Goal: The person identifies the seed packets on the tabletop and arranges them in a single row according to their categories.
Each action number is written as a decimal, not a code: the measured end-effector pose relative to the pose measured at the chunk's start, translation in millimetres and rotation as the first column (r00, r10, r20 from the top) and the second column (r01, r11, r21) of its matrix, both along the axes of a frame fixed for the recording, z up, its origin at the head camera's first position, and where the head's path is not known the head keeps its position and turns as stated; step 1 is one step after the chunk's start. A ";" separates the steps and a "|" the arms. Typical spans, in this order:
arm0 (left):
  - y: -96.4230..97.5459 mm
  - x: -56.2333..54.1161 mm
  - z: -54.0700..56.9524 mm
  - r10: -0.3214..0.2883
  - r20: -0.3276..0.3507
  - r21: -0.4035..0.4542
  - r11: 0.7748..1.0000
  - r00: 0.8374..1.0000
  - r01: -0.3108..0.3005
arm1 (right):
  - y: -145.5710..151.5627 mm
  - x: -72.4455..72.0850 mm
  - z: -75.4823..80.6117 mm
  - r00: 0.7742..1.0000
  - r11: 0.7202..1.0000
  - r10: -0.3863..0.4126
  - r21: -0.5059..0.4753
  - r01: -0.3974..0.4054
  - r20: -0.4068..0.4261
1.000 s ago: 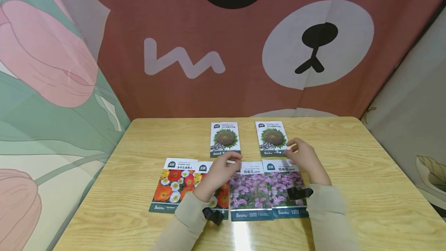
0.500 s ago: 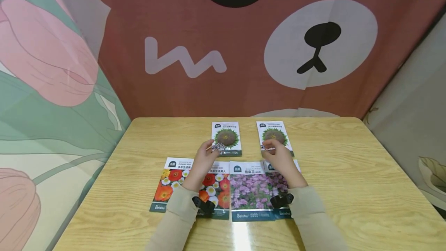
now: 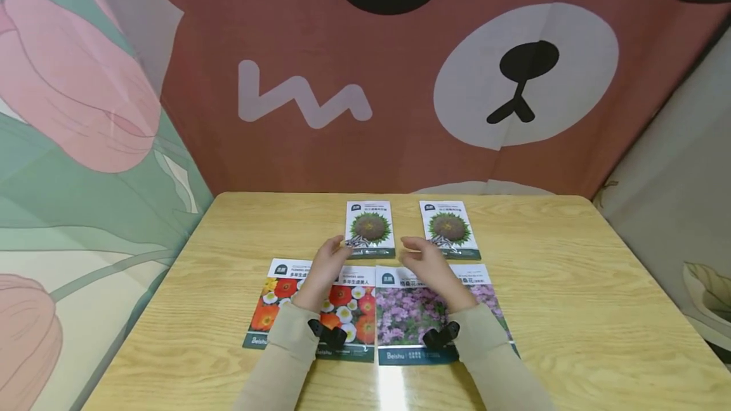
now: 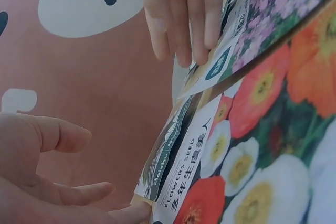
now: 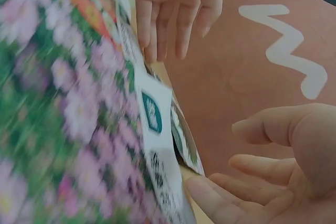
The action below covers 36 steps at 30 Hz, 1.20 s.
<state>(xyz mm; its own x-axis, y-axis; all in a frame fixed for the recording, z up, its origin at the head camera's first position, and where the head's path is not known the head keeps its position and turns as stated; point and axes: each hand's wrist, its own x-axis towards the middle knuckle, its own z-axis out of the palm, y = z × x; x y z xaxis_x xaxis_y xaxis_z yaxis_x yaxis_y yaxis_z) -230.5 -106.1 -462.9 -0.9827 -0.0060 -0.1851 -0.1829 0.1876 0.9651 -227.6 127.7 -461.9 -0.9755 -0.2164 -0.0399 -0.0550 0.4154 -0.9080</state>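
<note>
In the head view, two sunflower seed packets lie side by side: a left one (image 3: 370,228) and a right one (image 3: 451,228). My left hand (image 3: 325,274) has its fingertips right at the left packet's lower left corner, with fingers loosely bent and thumb apart. My right hand (image 3: 433,269) hovers over the purple-flower packets, fingers pointing left toward the gap between the sunflower packets. Both wrist views show the palms facing each other and nothing between the fingers. Below lie two overlapping poppy seed packets (image 3: 362,314) and two purple-flower seed packets (image 3: 396,313), partly hidden by my wrists.
All packets lie flat on a light wooden table (image 3: 582,309). Behind its far edge hangs a reddish-brown curtain (image 3: 308,163) with a bear face. Patterned cloth (image 3: 85,208) hangs on the left side, and pale cloth (image 3: 679,144) on the right.
My left hand has moved left, off the middle packets to the left sunflower packet's side. My right hand has moved left from the right sunflower packet's lower right corner. The packets stay put.
</note>
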 end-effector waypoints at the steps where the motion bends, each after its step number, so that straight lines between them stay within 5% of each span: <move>1: -0.4 -0.2 0.0 0.005 0.004 -0.004 1.000 1.000 -0.005 | -2.3 -1.7 1.4 1.000 1.000 0.002 0.001 -0.002 0.008; 15: -2.7 0.4 -0.6 -0.018 0.048 0.041 0.999 0.999 0.016 | -28.3 -30.5 -0.2 0.986 0.994 -0.075 -0.069 0.086 0.149; 29: -5.7 -1.3 -1.4 0.031 0.002 0.079 0.996 1.000 -0.031 | -33.1 -36.0 -1.0 0.974 0.984 -0.179 0.002 0.181 0.140; 36: -5.8 -2.8 -3.8 0.044 0.018 0.090 0.995 0.999 -0.046 | -31.9 -34.3 -2.2 0.982 0.987 -0.160 -0.013 0.162 0.101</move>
